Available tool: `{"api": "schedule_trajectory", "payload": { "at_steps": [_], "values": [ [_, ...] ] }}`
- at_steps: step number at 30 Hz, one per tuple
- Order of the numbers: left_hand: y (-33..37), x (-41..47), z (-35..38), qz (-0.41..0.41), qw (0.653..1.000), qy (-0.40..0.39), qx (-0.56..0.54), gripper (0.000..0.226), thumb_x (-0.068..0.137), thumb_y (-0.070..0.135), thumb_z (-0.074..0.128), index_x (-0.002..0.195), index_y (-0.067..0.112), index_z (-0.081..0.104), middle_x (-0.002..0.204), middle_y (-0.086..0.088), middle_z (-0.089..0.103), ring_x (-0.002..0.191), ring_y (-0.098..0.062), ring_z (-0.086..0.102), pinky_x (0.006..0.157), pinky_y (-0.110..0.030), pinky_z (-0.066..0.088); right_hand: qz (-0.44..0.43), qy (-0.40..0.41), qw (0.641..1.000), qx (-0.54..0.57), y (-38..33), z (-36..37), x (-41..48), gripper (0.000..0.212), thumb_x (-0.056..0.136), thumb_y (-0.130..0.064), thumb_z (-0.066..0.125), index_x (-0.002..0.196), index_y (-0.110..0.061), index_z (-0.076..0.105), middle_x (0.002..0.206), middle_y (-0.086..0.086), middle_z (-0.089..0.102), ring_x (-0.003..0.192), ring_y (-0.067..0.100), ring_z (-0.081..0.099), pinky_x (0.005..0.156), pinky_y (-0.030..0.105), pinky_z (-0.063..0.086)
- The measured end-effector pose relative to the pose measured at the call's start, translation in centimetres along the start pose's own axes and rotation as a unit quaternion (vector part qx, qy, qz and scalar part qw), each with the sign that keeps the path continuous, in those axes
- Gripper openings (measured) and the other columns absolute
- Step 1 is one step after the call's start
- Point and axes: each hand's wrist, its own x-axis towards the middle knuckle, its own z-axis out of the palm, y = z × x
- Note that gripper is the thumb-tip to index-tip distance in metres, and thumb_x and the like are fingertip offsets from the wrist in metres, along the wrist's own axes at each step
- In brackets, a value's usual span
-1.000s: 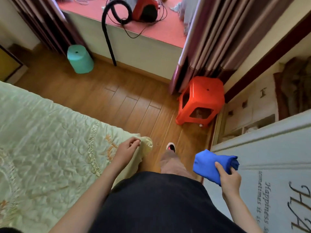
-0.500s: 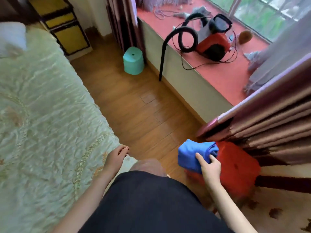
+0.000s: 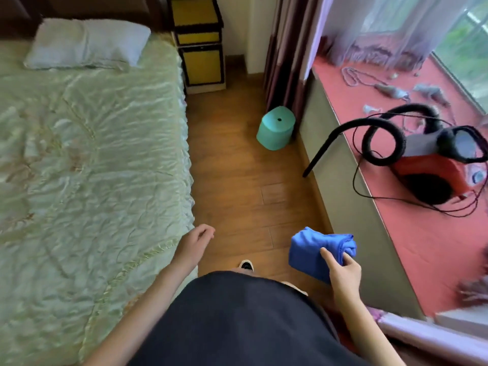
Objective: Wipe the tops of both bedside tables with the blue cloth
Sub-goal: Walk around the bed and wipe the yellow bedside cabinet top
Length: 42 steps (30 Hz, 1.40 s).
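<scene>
My right hand [image 3: 343, 270] grips a folded blue cloth [image 3: 314, 247], held in front of me above the wooden floor. My left hand [image 3: 194, 244] hangs loosely curled and holds nothing, right beside the edge of the bed [image 3: 92, 154]. A bedside table [image 3: 199, 40] with yellow drawer fronts and dark frames stands at the far end of the aisle, next to the head of the bed. Its top is cut off by the frame's upper edge.
A narrow strip of wooden floor [image 3: 237, 180] runs between the bed and a window ledge [image 3: 412, 207]. A teal stool [image 3: 276, 130] stands in the aisle by the curtain [image 3: 287, 48]. A red vacuum cleaner [image 3: 433, 170] with black hose lies on the ledge.
The view has swung left, away from the red stool and the wardrobe, down the aisle toward the bedside table. My left hand has come off the bedspread corner. The cloth stays in my right hand.
</scene>
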Motion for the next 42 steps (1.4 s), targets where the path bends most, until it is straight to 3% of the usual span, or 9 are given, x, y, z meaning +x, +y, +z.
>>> {"api": "schedule_trajectory", "payload": {
  "at_steps": [5,11,17,20,23,28,33,38,42],
  "values": [
    [7.8,6.8,0.6,0.035,0.999,0.002,-0.003,0.023,0.093,0.03,0.048,0.094,0.017,0.067,0.098,-0.01,0.069,0.096,-0.028,0.063,0.089,-0.04,0.049,0.001,0.023,1.0,-0.008,-5.0,-0.1,8.5,0.022,0.083,-0.015,0.071,0.065,-0.009,0.058,0.062,0.004,0.055,0.062,0.015,0.05,0.058,0.028,0.041],
    [13.2,15.3,1.4,0.025,0.999,0.012,-0.033,0.021,0.098,0.014,0.048,0.101,0.004,0.067,0.101,-0.015,0.067,0.094,-0.019,0.061,0.078,-0.012,0.043,-0.008,0.017,0.999,-0.043,-10.8,3.6,19.0,0.042,0.082,-0.011,0.072,0.052,-0.01,0.041,0.042,-0.008,0.041,0.054,0.014,0.035,0.053,0.029,0.031],
    [17.4,24.9,-0.6,-0.023,0.994,0.088,-0.068,0.02,0.098,0.02,0.049,0.089,0.029,0.064,0.093,0.005,0.067,0.093,-0.011,0.062,0.084,-0.022,0.045,-0.039,-0.072,0.994,-0.078,-19.4,12.0,30.9,0.032,0.083,-0.012,0.07,0.059,-0.005,0.051,0.056,0.005,0.049,0.062,0.018,0.045,0.055,0.03,0.036],
    [18.7,27.8,-2.2,-0.065,0.983,0.141,-0.094,0.018,0.098,0.023,0.051,0.091,0.024,0.068,0.093,0.004,0.069,0.094,-0.014,0.064,0.09,-0.031,0.048,-0.062,-0.131,0.985,-0.088,-25.2,17.5,34.9,0.026,0.084,-0.012,0.07,0.062,-0.007,0.057,0.059,0.004,0.054,0.061,0.017,0.048,0.057,0.03,0.039],
    [19.1,30.4,-4.4,-0.102,0.966,0.201,-0.125,0.02,0.098,0.023,0.051,0.095,0.016,0.069,0.095,-0.003,0.071,0.095,-0.021,0.066,0.082,-0.026,0.048,-0.089,-0.194,0.972,-0.096,-30.6,23.1,37.9,0.026,0.084,-0.013,0.071,0.062,-0.01,0.057,0.059,0.003,0.055,0.06,0.016,0.047,0.057,0.029,0.039],
    [19.1,35.1,-8.6,-0.139,0.945,0.265,-0.13,0.019,0.098,0.024,0.052,0.086,0.028,0.066,0.091,-0.001,0.072,0.094,-0.022,0.067,0.09,-0.039,0.05,-0.112,-0.266,0.952,-0.099,-37.4,32.4,42.1,0.028,0.083,-0.015,0.071,0.063,-0.005,0.054,0.06,0.007,0.056,0.061,0.017,0.049,0.059,0.032,0.04],
    [19.4,44.1,-14.4,-0.15,0.94,0.27,-0.142,0.022,0.095,0.024,0.053,0.081,0.028,0.069,0.083,0.001,0.072,0.09,-0.023,0.067,0.09,-0.046,0.051,-0.118,-0.264,0.95,-0.118,-42.1,42.3,46.7,0.027,0.083,-0.015,0.072,0.062,-0.01,0.055,0.061,0.004,0.057,0.062,0.017,0.05,0.061,0.033,0.043],
    [25.2,55.9,-22.1,-0.102,0.967,0.214,-0.095,0.018,0.092,0.028,0.054,0.081,0.032,0.068,0.084,0.014,0.071,0.089,-0.016,0.068,0.087,-0.038,0.049,-0.091,-0.196,0.968,-0.129,-47.0,49.5,51.5,0.021,0.082,-0.015,0.073,0.067,-0.009,0.06,0.067,0.007,0.062,0.066,0.021,0.056,0.067,0.038,0.047],
    [31.4,64.4,-27.2,-0.05,0.985,0.152,-0.059,0.017,0.096,0.027,0.053,0.09,0.024,0.068,0.091,0.006,0.072,0.092,-0.012,0.067,0.086,-0.032,0.049,-0.08,-0.15,0.977,-0.13,-51.3,53.6,54.7,0.019,0.082,-0.015,0.074,0.07,-0.007,0.062,0.07,0.012,0.064,0.068,0.024,0.059,0.069,0.043,0.051]
  ]
}}
